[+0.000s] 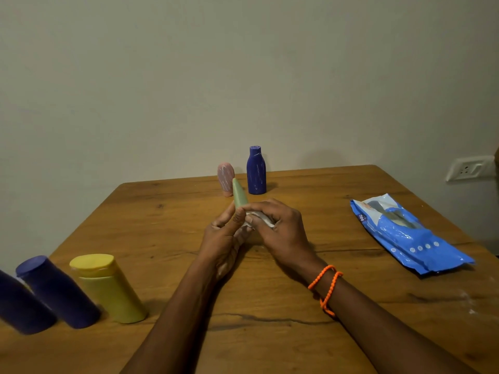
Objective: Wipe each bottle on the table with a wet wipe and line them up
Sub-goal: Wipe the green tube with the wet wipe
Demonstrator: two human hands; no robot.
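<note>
Head view: left hand [225, 236] grips the lower part of a small green tapered bottle [239, 195], tip pointing up and away, held above the wooden table [270, 306] mid-centre. Right hand [278, 225] pinches a white wet wipe [260, 218] against the bottle's body, fingers curled round it.

Count: six bottles. One green (in hand), one pink [225, 178] and one blue with white streaks [256, 170] upright at the far edge, one yellow [109, 286] plus two dark blue [58, 291] at near left (the outermost [19, 306] cut off by frame).

One blue wipes pack [407, 233] lies flat at right; contents not visible. Orange beaded band [326, 287] on right wrist.
</note>
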